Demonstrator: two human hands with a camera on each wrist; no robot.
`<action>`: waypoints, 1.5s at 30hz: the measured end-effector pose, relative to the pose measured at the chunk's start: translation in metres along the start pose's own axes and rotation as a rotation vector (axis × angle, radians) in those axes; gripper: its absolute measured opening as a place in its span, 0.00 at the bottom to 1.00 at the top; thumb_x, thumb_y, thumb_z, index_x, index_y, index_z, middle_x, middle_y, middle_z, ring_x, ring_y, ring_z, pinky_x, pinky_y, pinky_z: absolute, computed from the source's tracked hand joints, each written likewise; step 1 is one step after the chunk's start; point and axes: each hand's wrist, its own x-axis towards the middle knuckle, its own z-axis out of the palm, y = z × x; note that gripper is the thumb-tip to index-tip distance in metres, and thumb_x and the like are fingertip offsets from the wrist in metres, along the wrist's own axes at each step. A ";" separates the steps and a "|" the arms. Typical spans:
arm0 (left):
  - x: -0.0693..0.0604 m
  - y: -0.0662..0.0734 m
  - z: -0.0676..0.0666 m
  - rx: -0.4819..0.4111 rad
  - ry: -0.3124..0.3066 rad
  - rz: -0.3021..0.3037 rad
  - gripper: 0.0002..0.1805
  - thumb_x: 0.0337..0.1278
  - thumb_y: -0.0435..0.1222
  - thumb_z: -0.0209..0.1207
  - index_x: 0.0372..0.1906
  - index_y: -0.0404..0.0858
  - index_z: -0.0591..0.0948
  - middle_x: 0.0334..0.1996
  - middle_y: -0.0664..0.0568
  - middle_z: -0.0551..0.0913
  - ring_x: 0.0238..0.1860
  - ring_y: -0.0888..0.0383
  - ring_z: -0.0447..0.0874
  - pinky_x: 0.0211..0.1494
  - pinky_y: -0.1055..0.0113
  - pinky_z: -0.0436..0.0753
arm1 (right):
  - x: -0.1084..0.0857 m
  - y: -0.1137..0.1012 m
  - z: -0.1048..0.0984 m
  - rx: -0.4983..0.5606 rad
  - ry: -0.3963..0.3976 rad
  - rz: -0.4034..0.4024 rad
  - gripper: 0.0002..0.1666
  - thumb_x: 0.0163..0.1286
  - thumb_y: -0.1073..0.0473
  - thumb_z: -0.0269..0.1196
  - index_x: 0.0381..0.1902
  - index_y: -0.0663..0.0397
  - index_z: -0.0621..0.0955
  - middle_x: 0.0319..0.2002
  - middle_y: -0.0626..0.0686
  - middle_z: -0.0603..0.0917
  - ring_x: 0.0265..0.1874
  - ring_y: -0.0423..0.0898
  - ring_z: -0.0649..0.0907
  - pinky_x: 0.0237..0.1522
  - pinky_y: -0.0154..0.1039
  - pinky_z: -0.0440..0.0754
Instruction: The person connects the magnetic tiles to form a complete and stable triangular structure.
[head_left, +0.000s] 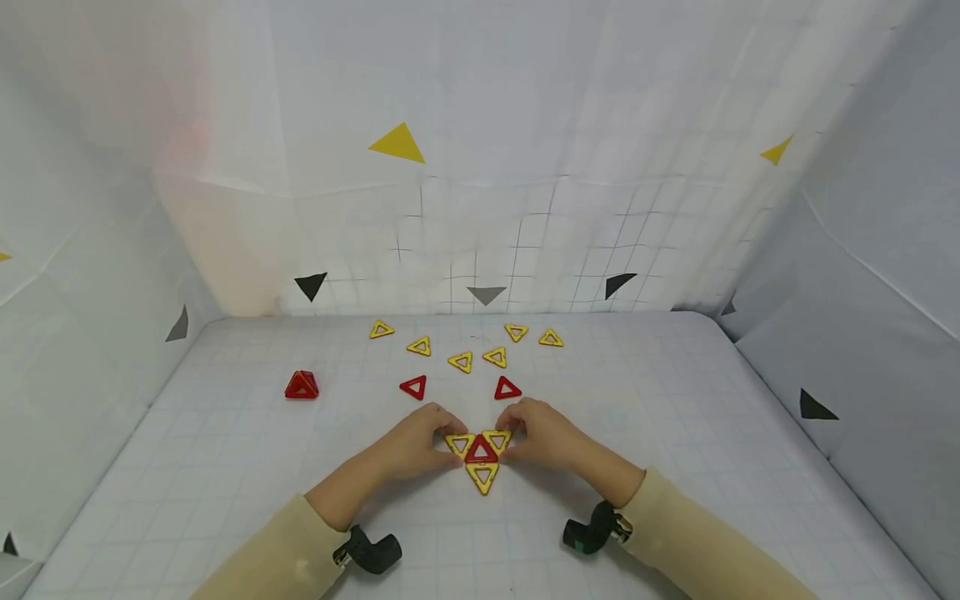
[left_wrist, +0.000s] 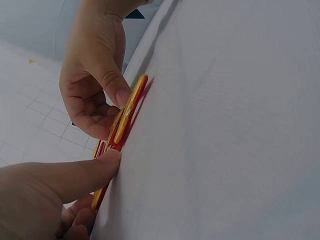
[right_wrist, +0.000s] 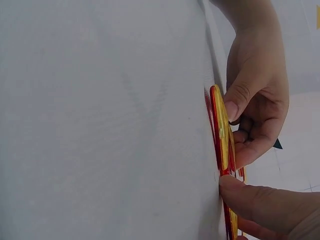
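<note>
A red triangle tile [head_left: 481,450] lies in the middle of a flat group, with a left yellow triangle tile [head_left: 453,439], a right yellow triangle tile [head_left: 504,437] and a bottom yellow triangle tile [head_left: 482,487] along its sides. Together they make a larger triangle with one corner toward the person. Between thumb and index finger, the left hand [head_left: 412,442] pinches the left yellow tile. The right hand [head_left: 546,435] pinches the right yellow one the same way. Both wrist views show the tiles edge-on, low over the table; the yellow edge tile [right_wrist: 220,127] has a red border.
Two loose tiles, a left red triangle [head_left: 415,387] and a right red triangle [head_left: 507,388], lie beyond the hands. Several yellow triangles [head_left: 461,362] are scattered farther back. A small red pyramid [head_left: 302,385] stands at left. White sheeting [head_left: 480,233] rises behind the gridded white table [head_left: 645,392].
</note>
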 end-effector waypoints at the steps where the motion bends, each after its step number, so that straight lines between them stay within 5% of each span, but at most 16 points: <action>1: 0.000 0.000 0.000 0.003 0.000 0.004 0.20 0.54 0.45 0.73 0.52 0.52 0.84 0.45 0.62 0.75 0.48 0.62 0.73 0.59 0.57 0.76 | 0.000 0.000 0.000 0.001 -0.001 -0.001 0.18 0.53 0.55 0.79 0.41 0.44 0.84 0.37 0.42 0.79 0.40 0.43 0.75 0.48 0.44 0.76; 19: -0.002 0.001 0.000 -0.018 0.003 0.018 0.21 0.56 0.45 0.72 0.54 0.52 0.81 0.47 0.63 0.77 0.48 0.61 0.74 0.57 0.59 0.76 | -0.001 0.000 0.000 0.024 -0.019 -0.008 0.20 0.54 0.55 0.79 0.43 0.42 0.83 0.38 0.42 0.78 0.40 0.43 0.75 0.47 0.42 0.77; 29: -0.001 0.001 0.001 -0.118 0.036 0.032 0.21 0.52 0.38 0.74 0.53 0.46 0.82 0.40 0.59 0.77 0.37 0.61 0.78 0.41 0.68 0.81 | 0.000 0.003 0.002 0.144 -0.018 -0.043 0.21 0.55 0.59 0.78 0.45 0.46 0.83 0.39 0.47 0.78 0.35 0.43 0.78 0.39 0.37 0.80; 45: 0.002 0.000 0.008 -0.222 0.103 -0.004 0.24 0.54 0.36 0.73 0.57 0.42 0.81 0.34 0.59 0.81 0.36 0.60 0.79 0.41 0.68 0.81 | 0.003 0.003 0.004 0.314 0.018 0.015 0.21 0.57 0.64 0.75 0.49 0.49 0.84 0.40 0.47 0.81 0.34 0.44 0.81 0.37 0.37 0.83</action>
